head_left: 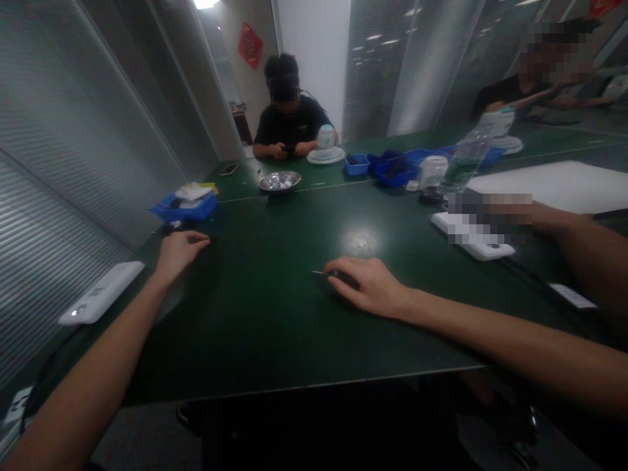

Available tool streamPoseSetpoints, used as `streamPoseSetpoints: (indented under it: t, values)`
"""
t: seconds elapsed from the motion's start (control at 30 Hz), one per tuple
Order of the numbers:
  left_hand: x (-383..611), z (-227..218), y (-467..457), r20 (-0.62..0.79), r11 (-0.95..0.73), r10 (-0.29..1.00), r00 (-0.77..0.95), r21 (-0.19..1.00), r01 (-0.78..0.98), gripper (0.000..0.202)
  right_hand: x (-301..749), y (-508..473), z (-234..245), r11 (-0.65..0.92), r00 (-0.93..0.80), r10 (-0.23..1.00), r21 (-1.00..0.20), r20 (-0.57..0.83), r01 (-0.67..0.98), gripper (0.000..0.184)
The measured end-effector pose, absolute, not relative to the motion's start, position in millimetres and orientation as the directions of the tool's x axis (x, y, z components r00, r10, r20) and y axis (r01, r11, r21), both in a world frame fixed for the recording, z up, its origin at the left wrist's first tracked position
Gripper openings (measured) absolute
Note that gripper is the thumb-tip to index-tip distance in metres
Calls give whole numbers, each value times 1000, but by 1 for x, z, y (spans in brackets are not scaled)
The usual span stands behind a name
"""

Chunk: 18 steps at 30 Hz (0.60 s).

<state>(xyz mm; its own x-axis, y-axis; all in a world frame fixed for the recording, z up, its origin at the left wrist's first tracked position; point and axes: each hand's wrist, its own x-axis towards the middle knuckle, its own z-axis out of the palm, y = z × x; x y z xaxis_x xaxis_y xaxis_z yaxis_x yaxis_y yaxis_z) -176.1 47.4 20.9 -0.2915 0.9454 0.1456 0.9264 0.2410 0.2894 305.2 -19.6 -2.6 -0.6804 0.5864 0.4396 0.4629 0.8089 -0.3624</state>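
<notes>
My left hand (179, 252) rests on the dark green table (275, 314) at the left, fingers curled and pressed down; whether anything small is under them is hidden. It lies just below a blue tray (185, 206) holding white and yellow items. My right hand (367, 284) lies near the table's middle, fingers closed round a thin dark tool (330, 275) whose metal tip pokes out to the left.
A white device (101, 292) sits at the left edge. A metal bowl (279, 181), a small fan (326, 149), blue bins (392, 168), a water bottle (466, 160) and a white sheet (554, 184) stand farther back. Another person's arm (569, 222) reaches in at right; one person sits opposite.
</notes>
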Motion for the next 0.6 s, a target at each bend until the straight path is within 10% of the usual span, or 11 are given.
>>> streamPoseSetpoints:
  t: [0.6]
  values:
    - [-178,12,47,209,178,942,-261,347,921,41,304,-21,0,812,-693,582,-360,426,460,30]
